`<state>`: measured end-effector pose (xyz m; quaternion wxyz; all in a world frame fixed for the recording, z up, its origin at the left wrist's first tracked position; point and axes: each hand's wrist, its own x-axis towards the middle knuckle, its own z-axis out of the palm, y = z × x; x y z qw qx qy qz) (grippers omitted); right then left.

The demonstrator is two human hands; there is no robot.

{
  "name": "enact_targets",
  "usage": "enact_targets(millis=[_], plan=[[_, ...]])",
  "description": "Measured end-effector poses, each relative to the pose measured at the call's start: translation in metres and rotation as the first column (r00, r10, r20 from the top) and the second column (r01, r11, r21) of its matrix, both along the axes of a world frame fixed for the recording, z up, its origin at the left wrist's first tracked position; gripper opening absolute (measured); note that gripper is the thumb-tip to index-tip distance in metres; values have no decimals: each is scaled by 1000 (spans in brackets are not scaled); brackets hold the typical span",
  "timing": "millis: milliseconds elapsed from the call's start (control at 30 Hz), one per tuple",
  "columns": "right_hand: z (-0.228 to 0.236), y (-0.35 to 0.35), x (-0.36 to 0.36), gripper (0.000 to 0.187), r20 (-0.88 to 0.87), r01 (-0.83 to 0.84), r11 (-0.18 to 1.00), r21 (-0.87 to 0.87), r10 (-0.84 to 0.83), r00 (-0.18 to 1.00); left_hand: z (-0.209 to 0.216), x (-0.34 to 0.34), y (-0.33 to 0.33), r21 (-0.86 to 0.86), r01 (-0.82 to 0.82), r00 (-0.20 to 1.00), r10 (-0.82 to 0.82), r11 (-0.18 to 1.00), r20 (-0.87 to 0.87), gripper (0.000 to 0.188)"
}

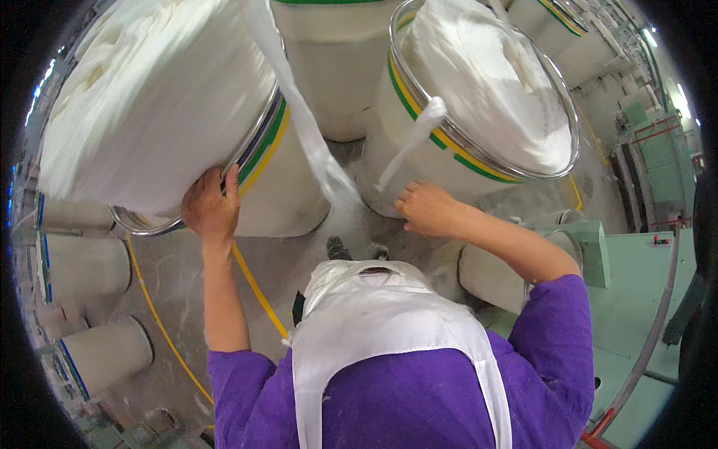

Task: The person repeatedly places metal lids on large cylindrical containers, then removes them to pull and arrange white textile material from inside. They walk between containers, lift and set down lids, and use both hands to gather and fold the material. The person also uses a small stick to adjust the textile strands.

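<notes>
A large white can (288, 191) with green and yellow bands stands at my left, heaped with soft white fibre sliver (161, 97). My left hand (212, 203) grips its metal rim, thumb on the outer side and the other fingers partly hidden. From above, a loose sliver strand (303, 123) hangs down between the cans toward the floor. At the right stands a second can (434, 168), also piled with coiled sliver (486, 82). A short sliver tail (413, 142) droops over its side. Close to the tail's lower end, my right hand (428, 211) has curled fingers; what they hold is hidden.
Another white can (329, 71) stands behind, between the two. Several cans line the far left, including one (105, 355) near yellow floor lines (168, 329). A can (497, 277) sits by my right elbow, beside pale green machinery (628, 299).
</notes>
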<state>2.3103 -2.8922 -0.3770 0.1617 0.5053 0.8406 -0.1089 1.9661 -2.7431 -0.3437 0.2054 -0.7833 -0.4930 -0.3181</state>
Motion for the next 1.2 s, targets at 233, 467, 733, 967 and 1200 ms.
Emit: enact_targets(millis=[233,467,733,967,1200], plan=[[-72,72,21,26,452,-150,869,471,-91,887,-1,1,-13,-16,60,994,-59,998,90,21],[-25,84,-11,17,107,275,956,104,-285,952,-38,20,-98,-492,635,728,-248,596,639,23],[35,16,-40,16,-828,550,801,239,-127,545,-96,85,-101,262,965,-100,874,-33,476,43],[29,-64,-6,22,-586,520,724,453,-198,786,-102,99,-48,253,905,-405,876,342,264,41],[28,-58,-13,45,-841,761,637,119,-343,419,-66,125,-74,-274,961,251,331,24,910,38]])
